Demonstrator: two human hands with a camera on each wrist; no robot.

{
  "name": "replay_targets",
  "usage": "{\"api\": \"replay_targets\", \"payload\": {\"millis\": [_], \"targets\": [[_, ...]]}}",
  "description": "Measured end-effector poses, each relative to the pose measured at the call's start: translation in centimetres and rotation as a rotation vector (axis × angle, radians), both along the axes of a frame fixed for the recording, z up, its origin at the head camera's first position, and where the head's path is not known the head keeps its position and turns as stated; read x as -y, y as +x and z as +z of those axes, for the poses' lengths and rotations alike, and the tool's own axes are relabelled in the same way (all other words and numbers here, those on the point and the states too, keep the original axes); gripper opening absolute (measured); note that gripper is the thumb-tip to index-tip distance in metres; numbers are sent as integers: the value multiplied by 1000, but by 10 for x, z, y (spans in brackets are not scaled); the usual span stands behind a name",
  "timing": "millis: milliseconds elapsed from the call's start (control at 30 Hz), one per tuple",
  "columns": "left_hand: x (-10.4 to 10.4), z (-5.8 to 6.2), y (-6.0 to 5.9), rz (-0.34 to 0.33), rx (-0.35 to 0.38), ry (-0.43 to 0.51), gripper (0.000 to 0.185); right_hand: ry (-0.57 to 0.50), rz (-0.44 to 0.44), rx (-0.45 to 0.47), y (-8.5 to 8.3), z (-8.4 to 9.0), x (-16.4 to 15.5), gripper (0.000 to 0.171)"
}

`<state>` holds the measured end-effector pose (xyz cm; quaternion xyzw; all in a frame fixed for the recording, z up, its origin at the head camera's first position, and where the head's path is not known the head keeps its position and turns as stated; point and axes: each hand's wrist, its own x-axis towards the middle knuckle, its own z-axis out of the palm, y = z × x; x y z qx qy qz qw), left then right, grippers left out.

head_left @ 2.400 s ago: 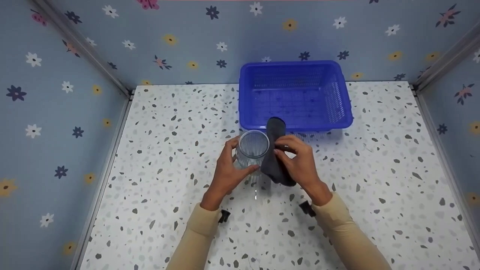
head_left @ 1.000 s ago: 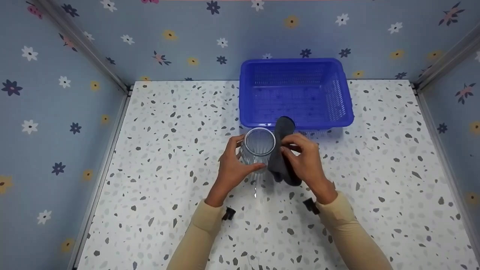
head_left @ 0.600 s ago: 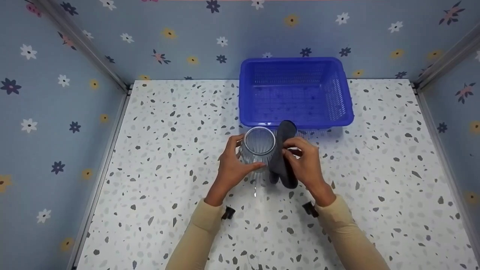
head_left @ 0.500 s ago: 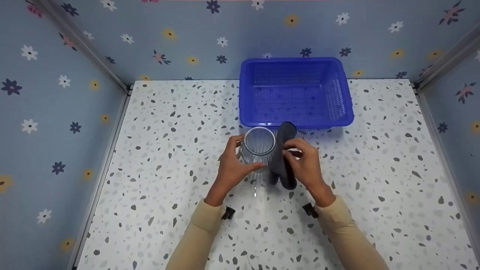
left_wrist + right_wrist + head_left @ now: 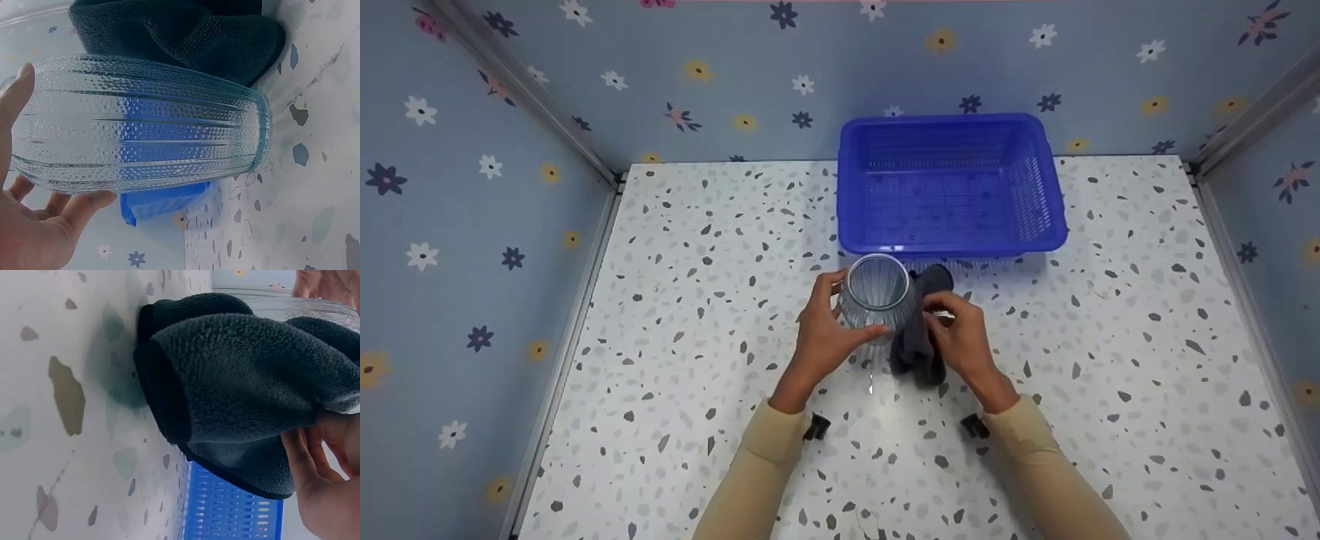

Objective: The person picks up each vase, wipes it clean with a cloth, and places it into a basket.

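Note:
A clear ribbed glass vase (image 5: pixel 876 315) is upright near the front of the blue basket, its round mouth facing up. My left hand (image 5: pixel 819 337) grips it from the left, thumb in front and fingers round the back. The left wrist view shows the vase (image 5: pixel 146 126) with dimpled bands and its base right at the tabletop. A dark grey fleecy cloth (image 5: pixel 913 345) hangs in folds against the vase's right side. My right hand (image 5: pixel 964 341) pinches that cloth between thumb and fingers. In the right wrist view, the cloth (image 5: pixel 242 377) covers part of the glass, its black-edged hem low by the table.
The blue plastic basket (image 5: pixel 847 187) with slotted walls stands behind the vase, against the flowered back wall (image 5: pixel 765 90). Speckled white tabletop (image 5: pixel 697 300) lies around the hands. Side walls (image 5: pixel 450 300) bound the table left and right.
The vase and left hand shifted slightly right early on, then stayed put. The right hand moved down and toward me along the vase's side, and the cloth came down and bunched up more.

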<state>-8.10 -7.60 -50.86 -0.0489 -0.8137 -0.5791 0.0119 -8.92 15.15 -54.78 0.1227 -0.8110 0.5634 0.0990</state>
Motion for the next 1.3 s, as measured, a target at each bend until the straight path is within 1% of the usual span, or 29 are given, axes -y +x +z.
{"api": "replay_targets", "payload": {"millis": [100, 300, 467, 600, 733, 867, 1033, 1200, 1300], "targets": [[0, 0, 0, 1, -4, 8, 92, 36, 9, 20, -2, -6, 0, 17], [-1, 1, 0, 0, 3, 9, 93, 145, 18, 69, -4, -19, 1, 17], [1, 1, -1, 4, 3, -9, 93, 220, 21, 81, -7, -21, 4, 15], [1, 1, -1, 6, 1, -14, 93, 225, 16, 76, -7, -21, 5, 14], [0, 1, -1, 2, 4, -12, 92, 186, 9, 55, -5, -21, 4, 14], [-1, 0, 0, -4, 5, -11, 91, 131, -7, 15, -1, -12, 2, 13], [-2, -1, 1, -6, -8, -9, 88, 96, -27, -49, 0, 9, -1, 13], [-5, -1, 1, -12, -35, -3, 87, 72, -41, -87, 0, 28, -2, 13], [-7, -2, 1, -6, -66, -12, 87, 60, -44, -107, -1, 37, -3, 14]]}}
